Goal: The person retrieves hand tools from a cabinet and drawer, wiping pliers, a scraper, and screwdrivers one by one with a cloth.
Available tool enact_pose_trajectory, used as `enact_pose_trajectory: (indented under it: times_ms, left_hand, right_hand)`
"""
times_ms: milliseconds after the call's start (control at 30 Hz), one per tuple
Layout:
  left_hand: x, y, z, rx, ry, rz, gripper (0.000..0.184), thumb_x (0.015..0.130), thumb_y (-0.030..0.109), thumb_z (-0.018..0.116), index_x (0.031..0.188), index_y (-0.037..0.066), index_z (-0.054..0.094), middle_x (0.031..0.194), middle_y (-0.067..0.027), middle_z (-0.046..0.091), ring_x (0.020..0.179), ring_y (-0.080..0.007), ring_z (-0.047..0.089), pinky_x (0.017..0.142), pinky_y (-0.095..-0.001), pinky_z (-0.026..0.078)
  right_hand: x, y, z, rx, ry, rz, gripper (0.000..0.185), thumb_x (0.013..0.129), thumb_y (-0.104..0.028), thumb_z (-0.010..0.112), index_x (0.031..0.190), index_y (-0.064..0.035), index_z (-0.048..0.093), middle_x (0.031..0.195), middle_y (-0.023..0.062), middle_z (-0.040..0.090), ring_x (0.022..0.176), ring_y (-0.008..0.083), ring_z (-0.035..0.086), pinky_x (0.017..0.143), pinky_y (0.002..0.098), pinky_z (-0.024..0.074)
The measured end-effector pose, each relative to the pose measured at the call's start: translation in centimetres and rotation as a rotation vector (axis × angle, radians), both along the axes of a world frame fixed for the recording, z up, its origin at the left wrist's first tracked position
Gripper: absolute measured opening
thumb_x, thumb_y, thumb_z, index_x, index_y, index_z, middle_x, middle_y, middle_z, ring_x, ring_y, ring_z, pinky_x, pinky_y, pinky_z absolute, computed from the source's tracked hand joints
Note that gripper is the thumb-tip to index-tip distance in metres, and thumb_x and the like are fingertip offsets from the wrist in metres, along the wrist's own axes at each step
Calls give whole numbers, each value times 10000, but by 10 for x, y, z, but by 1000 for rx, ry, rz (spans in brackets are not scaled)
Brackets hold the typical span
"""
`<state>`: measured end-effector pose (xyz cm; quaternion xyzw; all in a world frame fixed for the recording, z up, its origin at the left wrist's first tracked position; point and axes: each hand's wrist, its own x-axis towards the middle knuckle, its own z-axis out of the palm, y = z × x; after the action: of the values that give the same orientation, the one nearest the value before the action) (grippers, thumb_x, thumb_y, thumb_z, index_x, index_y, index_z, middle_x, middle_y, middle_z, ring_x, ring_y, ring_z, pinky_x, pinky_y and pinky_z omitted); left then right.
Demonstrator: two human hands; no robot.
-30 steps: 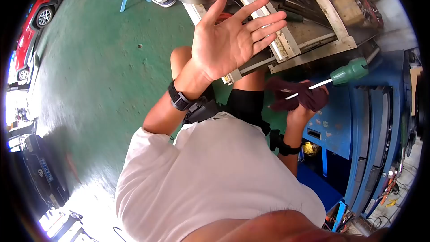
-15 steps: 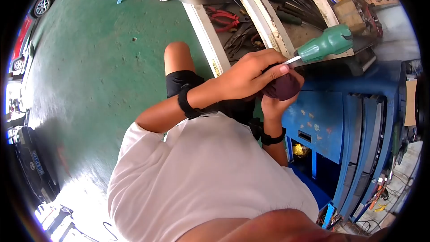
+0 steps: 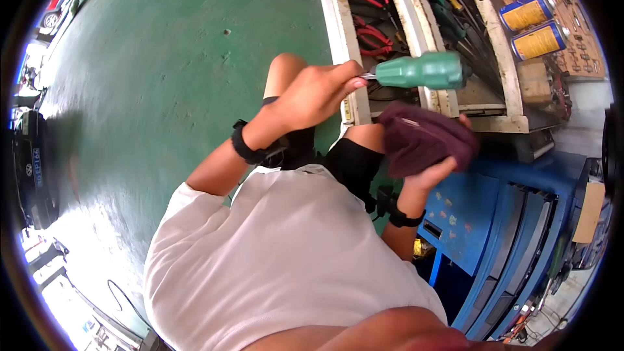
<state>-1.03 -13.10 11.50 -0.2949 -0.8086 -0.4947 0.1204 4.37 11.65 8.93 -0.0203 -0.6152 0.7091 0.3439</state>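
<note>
My left hand is closed on the metal shaft of a screwdriver, with the thumb and fingers pinching it near the fingertips. The screwdriver's thick green handle points right, over the edge of an open drawer. My right hand holds a folded maroon cloth from below, and a small light mark shows on its top. Cloth and screwdriver are apart, the cloth lying lower and to the right. The right fingers are partly hidden behind the cloth, and that area is slightly blurred.
Two open drawers hold red-handled pliers and several screwdrivers. Blue-and-yellow cans stand at the upper right beside a tool board. A blue cabinet is on my right. Green floor stretches left towards a dark car.
My hands have come apart. The screwdriver shaft is out of the maroon cloth, moved left in my left hand, while the cloth hangs more spread in my right. The view has shifted.
</note>
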Motion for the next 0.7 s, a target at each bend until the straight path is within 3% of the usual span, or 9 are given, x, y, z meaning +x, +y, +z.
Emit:
enact_pose_trajectory:
  times_ms: [67, 133, 233, 367, 433, 467, 567, 633, 700]
  left_hand:
    - [7, -21, 0, -133, 108, 64, 97, 955, 119, 637, 974, 25, 624, 742, -115, 647, 683, -331, 637, 665, -399, 501]
    - [14, -35, -11, -171, 71, 47, 94, 949, 106, 644, 993, 25, 632, 760, -117, 665, 691, -328, 652, 653, -384, 514]
    - [18, -48, -22, -208, 30, 35, 113, 928, 75, 671, 1025, 20, 656, 810, -124, 701, 701, -310, 682, 623, -353, 542]
    - [19, -59, -21, -158, 38, 60, 142, 891, 57, 710, 1025, 21, 680, 830, -109, 706, 726, -293, 689, 636, -349, 547]
    - [16, -67, -14, -236, 183, 98, 168, 870, 76, 731, 1029, 38, 692, 846, -89, 710, 751, -284, 693, 641, -344, 547]
    - [14, -73, -13, -260, 217, 127, 193, 837, 118, 763, 1018, 63, 724, 823, -65, 698, 724, -250, 676, 605, -331, 527]
    - [11, -83, 0, -301, 320, 156, 203, 818, 146, 776, 1011, 86, 752, 769, -44, 666, 655, -213, 628, 561, -322, 493]
    - [10, -85, 2, -274, 415, 179, 202, 810, 167, 782, 1002, 108, 770, 699, -19, 604, 602, -182, 572, 516, -314, 451]
    - [15, -88, 13, -389, 527, 139, 234, 800, 179, 784, 1026, 121, 767, 663, -6, 553, 595, -171, 557, 499, -315, 439]
  right_hand:
    - [-3, -2, 4, 119, 80, 135, 643, 1026, -523, 357, 1395, -3, 437, 1262, 145, 561, 1165, 277, 584, 1036, 423, 483]
    - [-11, -17, 36, -156, 7, 314, 848, 992, -697, 233, 1422, 12, 407, 1275, 178, 574, 1163, 313, 598, 1042, 468, 487]
    - [-26, -35, 38, -357, 56, 684, 988, 936, -797, 220, 1412, 53, 390, 1279, 320, 569, 1187, 414, 592, 1019, 499, 500]
    - [-30, -43, 47, -187, -83, 578, 1060, 892, -847, 225, 1398, 71, 381, 1262, 367, 561, 1204, 442, 575, 1052, 507, 471]
    - [-28, -40, 40, -386, 37, 823, 867, 962, -685, 412, 1384, 72, 393, 1231, 302, 605, 1156, 389, 617, 1034, 476, 487]
    - [-27, -41, 39, -385, 32, 823, 867, 962, -685, 412, 1384, 72, 393, 1231, 302, 605, 1156, 389, 617, 1034, 476, 487]
    - [-20, -46, 36, -163, -137, 620, 666, 922, -395, 653, 1353, 57, 420, 1206, 251, 603, 1166, 378, 610, 1019, 464, 492]
    - [-16, -49, 30, -105, -181, 719, 643, 784, -125, 750, 1324, 38, 442, 1204, 207, 588, 1164, 354, 608, 1011, 440, 494]
    - [-19, -49, 20, -74, -163, 749, 650, 760, -124, 761, 1321, 12, 462, 1168, 181, 618, 1132, 295, 622, 995, 394, 499]
